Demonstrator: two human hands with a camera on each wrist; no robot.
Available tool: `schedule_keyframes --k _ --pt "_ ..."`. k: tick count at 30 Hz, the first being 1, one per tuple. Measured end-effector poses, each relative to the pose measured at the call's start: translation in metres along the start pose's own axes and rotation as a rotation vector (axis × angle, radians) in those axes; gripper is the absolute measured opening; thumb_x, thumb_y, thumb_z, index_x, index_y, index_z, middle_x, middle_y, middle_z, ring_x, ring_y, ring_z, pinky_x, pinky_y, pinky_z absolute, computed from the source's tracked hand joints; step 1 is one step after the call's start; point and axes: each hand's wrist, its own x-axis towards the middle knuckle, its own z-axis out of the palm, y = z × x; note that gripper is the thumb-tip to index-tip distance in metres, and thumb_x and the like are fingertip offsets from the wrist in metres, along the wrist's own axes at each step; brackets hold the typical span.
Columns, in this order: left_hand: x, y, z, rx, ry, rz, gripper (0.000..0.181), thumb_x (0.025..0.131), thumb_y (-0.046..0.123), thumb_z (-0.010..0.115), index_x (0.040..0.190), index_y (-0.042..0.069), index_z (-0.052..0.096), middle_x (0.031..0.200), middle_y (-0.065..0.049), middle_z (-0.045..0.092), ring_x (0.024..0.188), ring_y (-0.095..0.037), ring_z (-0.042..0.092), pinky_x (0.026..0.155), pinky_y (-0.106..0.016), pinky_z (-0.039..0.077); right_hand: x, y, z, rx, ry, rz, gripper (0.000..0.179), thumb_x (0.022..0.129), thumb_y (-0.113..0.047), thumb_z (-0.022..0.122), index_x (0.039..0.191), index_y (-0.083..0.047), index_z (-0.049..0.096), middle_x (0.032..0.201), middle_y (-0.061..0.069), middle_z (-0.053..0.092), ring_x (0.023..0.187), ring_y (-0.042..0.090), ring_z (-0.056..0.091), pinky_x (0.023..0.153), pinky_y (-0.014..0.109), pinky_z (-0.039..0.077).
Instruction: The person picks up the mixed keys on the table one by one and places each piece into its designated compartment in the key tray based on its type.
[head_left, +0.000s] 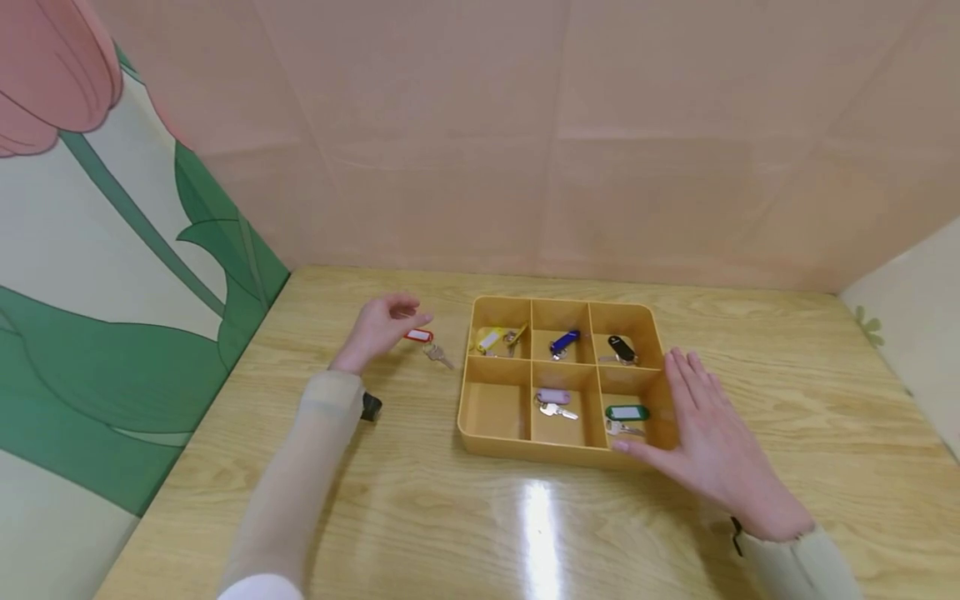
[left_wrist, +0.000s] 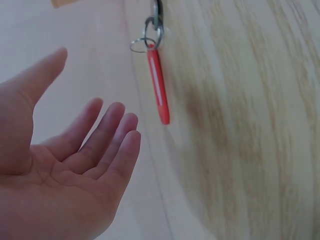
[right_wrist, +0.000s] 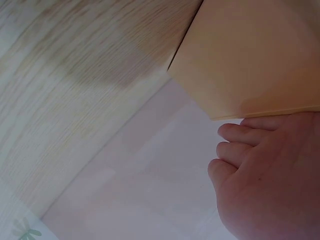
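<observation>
My left hand (head_left: 381, 329) hovers over the table just left of a red key tag (head_left: 418, 336). A silver key (head_left: 438, 355) hangs off that tag's ring and lies toward the organizer. In the left wrist view the fingers of the left hand (left_wrist: 75, 165) are spread and loosely bent, apart from the red tag (left_wrist: 159, 90). My right hand (head_left: 712, 437) rests at the right side of the yellow six-compartment organizer (head_left: 532, 451), fingers straight along its rim and thumb at the front corner. The right wrist view shows its fingers right at the organizer's edge (right_wrist: 280, 113).
Back row: yellow tags (head_left: 491, 338) left, a blue tag (head_left: 566, 340) middle, a black tag (head_left: 621, 348) right. Front row: a bare left compartment (head_left: 495, 400), a lilac tag (head_left: 553, 397) middle, a green tag (head_left: 627, 412) right. A pink wall (head_left: 555, 167) stands behind the table.
</observation>
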Motion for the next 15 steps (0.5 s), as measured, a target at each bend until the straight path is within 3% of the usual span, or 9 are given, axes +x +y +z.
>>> schedule_keyframes --k 8,15 --pt "0.002 -0.011 0.002 0.019 -0.068 -0.044 0.055 0.095 0.026 0.076 0.135 -0.006 0.058 0.123 -0.020 0.065 0.113 -0.033 0.060 0.100 -0.045 0.048 -0.002 -0.001 0.000 0.012 0.001 -0.002 0.126 0.082 -0.068 0.073 0.161 0.000 0.002 0.167 0.020 0.005 0.153 0.035 -0.001 0.122 0.047 0.000" --pt "0.000 -0.013 0.002 0.048 -0.076 -0.063 0.051 0.093 0.022 0.077 0.134 -0.005 0.060 0.121 -0.019 0.066 0.111 -0.032 0.061 0.099 -0.045 0.049 -0.001 -0.001 0.000 0.017 0.004 -0.002 0.127 0.081 -0.068 0.074 0.161 -0.001 0.002 0.167 0.020 0.005 0.153 0.035 -0.001 0.122 0.049 0.001"
